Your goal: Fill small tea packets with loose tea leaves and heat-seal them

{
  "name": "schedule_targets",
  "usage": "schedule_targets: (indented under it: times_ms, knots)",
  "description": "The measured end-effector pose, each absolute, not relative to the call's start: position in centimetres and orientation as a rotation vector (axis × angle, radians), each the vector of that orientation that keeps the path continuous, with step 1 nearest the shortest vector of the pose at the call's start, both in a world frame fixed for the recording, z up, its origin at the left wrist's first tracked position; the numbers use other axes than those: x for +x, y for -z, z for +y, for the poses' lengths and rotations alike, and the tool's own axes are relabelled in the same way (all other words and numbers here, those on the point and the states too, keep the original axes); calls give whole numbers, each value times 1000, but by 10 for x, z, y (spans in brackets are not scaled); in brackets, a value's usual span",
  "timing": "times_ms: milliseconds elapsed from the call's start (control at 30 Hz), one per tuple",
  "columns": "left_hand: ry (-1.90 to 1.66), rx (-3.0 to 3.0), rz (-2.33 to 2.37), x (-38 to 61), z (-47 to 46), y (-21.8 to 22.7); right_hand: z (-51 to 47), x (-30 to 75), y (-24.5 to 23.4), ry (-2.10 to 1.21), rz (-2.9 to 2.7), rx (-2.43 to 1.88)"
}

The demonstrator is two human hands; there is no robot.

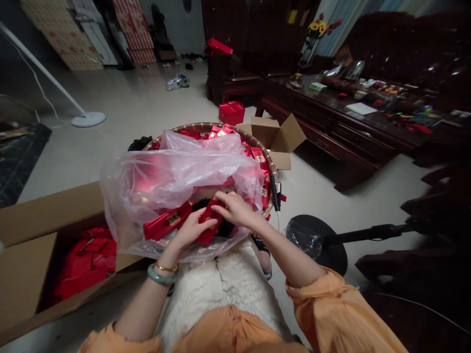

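1. Pinching a red packet [209,212] from its left side with the left hand [195,229], pressing the thumb across the front face.
2. Pinching the same packet near its upper right edge with the right hand [232,209], with thumb and fingers drawn close together; cannot tell how far the fingertips reach behind.
3. Held directly between the two grips, touching both, and tilted with the upper end leaning right.
4. Marked with a small gold spot on the front, right beside the left thumb.
5. Located over the near part of a translucent plastic bag [162,166], just beyond the white-clad lap [228,289]; cannot tell whether resting on anything below.
6. Just left of the left grip: a longer red packet with a gold label [167,223], lying aslant.
7. Behind and beside the pinched packet: some black material [201,203], partly hidden by the hands.
8. Beyond both grips: the bag, spread over a round woven basket [273,169] filled with more red packets [259,156].
9. Well to the left: an open cardboard box [25,264] holding red items [90,257].
10. Farther right, on the floor: a second open carton [269,136], near a red box [231,113].
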State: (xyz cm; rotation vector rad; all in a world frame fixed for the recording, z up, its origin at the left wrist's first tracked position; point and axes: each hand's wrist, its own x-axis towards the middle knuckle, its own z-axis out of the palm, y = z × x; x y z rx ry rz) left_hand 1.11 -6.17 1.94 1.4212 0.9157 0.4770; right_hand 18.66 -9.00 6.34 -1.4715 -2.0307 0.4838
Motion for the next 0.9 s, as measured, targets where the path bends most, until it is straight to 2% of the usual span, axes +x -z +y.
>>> schedule_targets:
  times_ms: [133, 267, 433, 633, 767, 900]
  knots:
    - [-549, 1310, 937, 18, -63, -18, -91, 190, -64, -476, -1960, -1433]
    - [-632, 1438, 988, 22, -63, -13, -93, 190, -70, -390, -2045, -1556]
    - [-628, 1543, 963, 22, -65, -7, -90, 193, -75, -597, -2175, -1528]
    - [-623, 1255, 894, 21, -66, -9, -93, 196, -67, -630, -1969, -1434]
    - [-617, 1155, 929, 22, -67, -14, -97, 195, -66, -450, -1722, -1412]
    - [-605, 1189, 885, 26, -70, -17, -91, 188, -63, -300, -1809, -1627]
